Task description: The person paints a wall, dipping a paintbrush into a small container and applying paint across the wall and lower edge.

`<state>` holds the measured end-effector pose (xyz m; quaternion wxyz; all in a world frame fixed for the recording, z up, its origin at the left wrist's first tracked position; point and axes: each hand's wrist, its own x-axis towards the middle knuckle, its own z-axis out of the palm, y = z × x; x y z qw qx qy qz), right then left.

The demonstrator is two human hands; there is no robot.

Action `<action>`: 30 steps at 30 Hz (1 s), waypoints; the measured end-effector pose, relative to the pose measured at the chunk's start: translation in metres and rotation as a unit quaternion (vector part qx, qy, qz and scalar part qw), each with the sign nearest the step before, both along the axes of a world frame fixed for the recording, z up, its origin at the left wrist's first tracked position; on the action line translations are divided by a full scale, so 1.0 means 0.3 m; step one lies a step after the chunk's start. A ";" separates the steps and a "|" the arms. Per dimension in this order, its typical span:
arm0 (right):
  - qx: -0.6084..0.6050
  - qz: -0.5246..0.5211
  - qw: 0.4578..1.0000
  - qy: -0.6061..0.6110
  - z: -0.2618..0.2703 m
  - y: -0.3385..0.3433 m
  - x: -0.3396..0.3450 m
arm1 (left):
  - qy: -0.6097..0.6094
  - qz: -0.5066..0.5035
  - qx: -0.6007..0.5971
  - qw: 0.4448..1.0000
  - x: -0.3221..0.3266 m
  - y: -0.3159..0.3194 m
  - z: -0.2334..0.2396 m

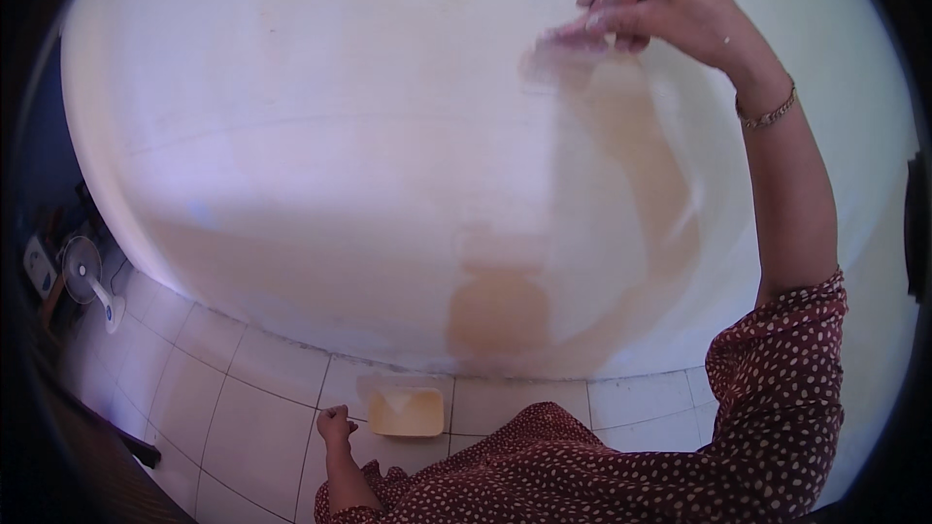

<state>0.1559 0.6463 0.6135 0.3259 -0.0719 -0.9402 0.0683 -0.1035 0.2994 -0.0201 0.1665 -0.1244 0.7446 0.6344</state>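
Observation:
High at the right, my right hand grips a paintbrush whose handle end is bright red. Its bristle end is blurred and lies against or very close to a pale wall. A bracelet circles my right wrist. Low down, my left hand is curled with its fingers closed, and nothing shows in it. Just right of that hand, a yellowish rectangular tub sits on the tiled floor, with something whitish inside. Whether the left hand is above or level with the tub, I cannot tell.
White floor tiles meet the wall's foot along a curved line. A white fan stands at far left, near dark furniture. A dark wooden edge juts in at lower left. My arm's shadow falls across the wall.

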 end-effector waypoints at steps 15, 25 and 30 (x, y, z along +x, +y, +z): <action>-0.096 0.062 0.988 -0.099 -0.165 0.019 -0.010 | 0.003 0.007 0.023 1.000 0.000 0.003 0.014; 0.124 0.058 0.954 0.267 -0.124 -0.076 0.091 | 0.008 0.013 0.026 1.000 -0.007 0.014 0.007; -0.024 0.126 0.991 0.036 -0.333 -0.053 -0.036 | 0.015 0.014 0.031 0.999 -0.009 0.006 0.010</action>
